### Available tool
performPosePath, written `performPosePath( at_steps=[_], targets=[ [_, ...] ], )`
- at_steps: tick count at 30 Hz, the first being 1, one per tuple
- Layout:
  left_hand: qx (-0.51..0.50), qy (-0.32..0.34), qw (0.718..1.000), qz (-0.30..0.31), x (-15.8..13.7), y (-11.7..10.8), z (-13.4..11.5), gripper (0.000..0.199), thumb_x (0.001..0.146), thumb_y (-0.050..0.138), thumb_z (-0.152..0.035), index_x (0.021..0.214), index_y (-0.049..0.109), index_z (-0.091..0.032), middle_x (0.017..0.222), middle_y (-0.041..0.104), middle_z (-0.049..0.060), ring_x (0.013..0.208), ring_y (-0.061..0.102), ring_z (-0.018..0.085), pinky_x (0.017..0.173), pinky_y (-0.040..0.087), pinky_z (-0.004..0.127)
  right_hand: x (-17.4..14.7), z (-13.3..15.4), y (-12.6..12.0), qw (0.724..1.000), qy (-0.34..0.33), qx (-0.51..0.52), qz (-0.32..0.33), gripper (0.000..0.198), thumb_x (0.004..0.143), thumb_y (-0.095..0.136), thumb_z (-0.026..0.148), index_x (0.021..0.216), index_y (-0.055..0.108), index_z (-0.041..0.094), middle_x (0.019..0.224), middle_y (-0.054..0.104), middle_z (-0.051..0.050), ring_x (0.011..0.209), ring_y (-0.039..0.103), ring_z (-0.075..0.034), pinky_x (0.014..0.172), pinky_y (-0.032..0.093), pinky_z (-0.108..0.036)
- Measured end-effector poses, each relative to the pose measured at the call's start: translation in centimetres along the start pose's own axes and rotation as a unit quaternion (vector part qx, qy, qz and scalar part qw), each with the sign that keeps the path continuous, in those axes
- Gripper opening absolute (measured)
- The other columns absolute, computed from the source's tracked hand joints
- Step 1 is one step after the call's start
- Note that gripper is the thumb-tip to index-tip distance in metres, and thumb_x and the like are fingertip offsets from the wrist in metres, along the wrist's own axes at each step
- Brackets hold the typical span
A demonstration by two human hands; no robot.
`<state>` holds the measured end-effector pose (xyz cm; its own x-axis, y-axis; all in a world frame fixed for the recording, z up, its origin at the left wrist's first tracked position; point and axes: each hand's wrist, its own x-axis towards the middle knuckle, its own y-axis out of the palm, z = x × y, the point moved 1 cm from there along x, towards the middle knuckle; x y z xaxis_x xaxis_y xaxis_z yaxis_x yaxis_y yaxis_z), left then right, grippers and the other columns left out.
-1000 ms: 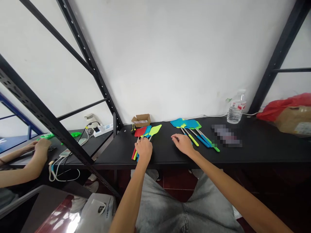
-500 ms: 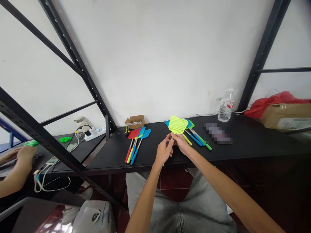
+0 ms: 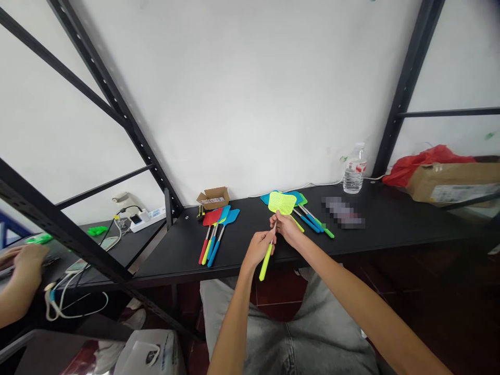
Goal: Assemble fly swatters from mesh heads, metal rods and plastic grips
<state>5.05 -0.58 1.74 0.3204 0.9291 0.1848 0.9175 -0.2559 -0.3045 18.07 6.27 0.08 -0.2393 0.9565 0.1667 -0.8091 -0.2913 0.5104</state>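
Note:
A yellow-green fly swatter [image 3: 282, 203] with a perforated head is held up over the front edge of the black table. My right hand [image 3: 286, 227] is closed on its metal shaft just below the head. Lower down, my left hand [image 3: 261, 247] grips the shaft near the yellow-green handle [image 3: 265, 263], which points down toward my lap. Behind my right hand lie more swatters with blue handles [image 3: 311, 221], a green one [image 3: 327, 233] and a yellow-green one. To the left, several swatters rest in a fan, among them a red head [image 3: 212, 217] and a blue head [image 3: 230, 216].
An open small cardboard box [image 3: 213, 198] stands against the wall. A water bottle [image 3: 354, 169] and a blurred-out item [image 3: 342, 212] are on the right. A larger carton [image 3: 453, 182] with red plastic sits farther right. At left, another person's hands [image 3: 29, 258] work beside a power strip [image 3: 148, 220].
The swatter's handle now shows below my left hand, and its head looks flatter. My hands have moved slightly apart along the shaft. The whole view has shifted a little.

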Motion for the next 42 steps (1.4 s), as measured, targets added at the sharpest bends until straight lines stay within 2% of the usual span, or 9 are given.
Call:
performPosePath(
  at_steps=[5, 8, 11, 14, 17, 23, 29, 35, 42],
  targets=[
    [0.004, -0.013, 0.999, 0.038, -0.6, -0.3, -0.5, 0.043, 0.088, 0.048, -0.043, 0.055, 0.052, -0.016, 0.042, 0.046, -0.003, 0.040, 0.038, 0.008, 0.047, 0.027, 0.022, 0.0, 0.7, -0.3, 0.995, -0.007, 0.073, -0.064, 0.046, 0.072, 0.069, 0.063, 0.067, 0.051, 0.021, 0.070, 0.058, -0.001, 0.062, 0.053, -0.014, 0.060, 0.044, -0.027],
    [0.007, -0.001, 0.999, 0.040, -0.7, -0.3, -0.7, 0.040, 0.085, 0.049, -0.037, 0.052, 0.053, -0.015, 0.043, 0.047, -0.002, 0.042, 0.042, 0.008, 0.048, 0.030, 0.022, -0.2, 0.8, -0.1, 0.996, -0.021, 0.059, -0.062, 0.046, 0.074, 0.065, 0.066, 0.071, 0.056, 0.021, 0.071, 0.058, -0.002, 0.061, 0.053, -0.014, 0.058, 0.044, -0.027],
    [-0.005, 0.006, 1.000, 0.010, -0.3, -0.2, -0.4, 0.039, 0.087, 0.049, -0.041, 0.060, 0.058, -0.014, 0.046, 0.052, -0.001, 0.045, 0.048, 0.010, 0.051, 0.035, 0.022, -0.7, 0.6, 0.5, 0.999, -0.025, -0.044, 0.001, 0.049, 0.078, 0.060, 0.067, 0.074, 0.063, 0.019, 0.070, 0.059, -0.003, 0.060, 0.053, -0.014, 0.054, 0.041, -0.026],
    [-0.019, -0.001, 0.999, -0.037, 0.1, 0.0, 0.1, 0.041, 0.087, 0.051, -0.049, 0.067, 0.059, -0.014, 0.050, 0.056, 0.000, 0.045, 0.050, 0.011, 0.050, 0.037, 0.022, -1.4, 0.5, 1.2, 0.981, -0.024, -0.169, 0.092, 0.048, 0.081, 0.058, 0.064, 0.077, 0.068, 0.017, 0.065, 0.059, -0.002, 0.056, 0.051, -0.013, 0.051, 0.037, -0.025],
    [-0.033, -0.008, 0.998, -0.060, 0.2, 0.0, 0.5, 0.043, 0.086, 0.052, -0.053, 0.067, 0.058, -0.015, 0.052, 0.056, 0.000, 0.045, 0.052, 0.012, 0.046, 0.037, 0.022, -1.6, 0.4, 1.3, 0.974, -0.026, -0.192, 0.119, 0.046, 0.084, 0.055, 0.060, 0.081, 0.070, 0.017, 0.064, 0.059, -0.001, 0.053, 0.050, -0.012, 0.052, 0.038, -0.026],
    [-0.004, 0.008, 0.999, -0.032, -0.3, -0.1, 0.1, 0.045, 0.088, 0.049, -0.048, 0.057, 0.055, -0.015, 0.043, 0.046, -0.003, 0.040, 0.045, 0.009, 0.046, 0.032, 0.021, -0.6, -0.1, 0.3, 0.997, -0.020, -0.073, 0.028, 0.036, 0.075, 0.069, 0.053, 0.072, 0.067, 0.018, 0.073, 0.061, -0.002, 0.058, 0.051, -0.011, 0.052, 0.036, -0.024],
    [0.047, -0.013, 0.996, 0.068, -0.8, -0.1, -0.3, 0.043, 0.085, 0.047, -0.039, 0.052, 0.061, -0.014, 0.039, 0.044, -0.002, 0.038, 0.041, 0.009, 0.045, 0.028, 0.022, -0.5, 0.2, 0.1, 0.999, -0.022, 0.019, -0.038, 0.033, 0.070, 0.075, 0.050, 0.070, 0.062, 0.019, 0.071, 0.060, -0.001, 0.059, 0.052, -0.012, 0.054, 0.038, -0.026],
    [0.057, 0.001, 0.996, 0.069, -0.9, 0.1, -0.7, 0.041, 0.087, 0.046, -0.039, 0.063, 0.067, -0.013, 0.049, 0.059, 0.003, 0.051, 0.051, 0.012, 0.056, 0.037, 0.023, -1.1, 1.0, 0.4, 0.996, -0.050, 0.029, -0.064, 0.036, 0.074, 0.069, 0.057, 0.076, 0.060, 0.022, 0.074, 0.061, -0.001, 0.060, 0.054, -0.013, 0.055, 0.041, -0.027],
    [0.003, 0.013, 1.000, -0.022, -0.2, 0.1, 0.3, 0.052, 0.089, 0.044, -0.058, 0.064, 0.059, -0.015, 0.049, 0.059, 0.002, 0.044, 0.050, 0.011, 0.050, 0.038, 0.021, -2.4, 0.7, 1.4, 0.982, -0.028, -0.166, 0.083, 0.043, 0.080, 0.060, 0.061, 0.076, 0.067, 0.018, 0.065, 0.058, -0.001, 0.048, 0.047, -0.011, 0.047, 0.036, -0.026]
  ],
)
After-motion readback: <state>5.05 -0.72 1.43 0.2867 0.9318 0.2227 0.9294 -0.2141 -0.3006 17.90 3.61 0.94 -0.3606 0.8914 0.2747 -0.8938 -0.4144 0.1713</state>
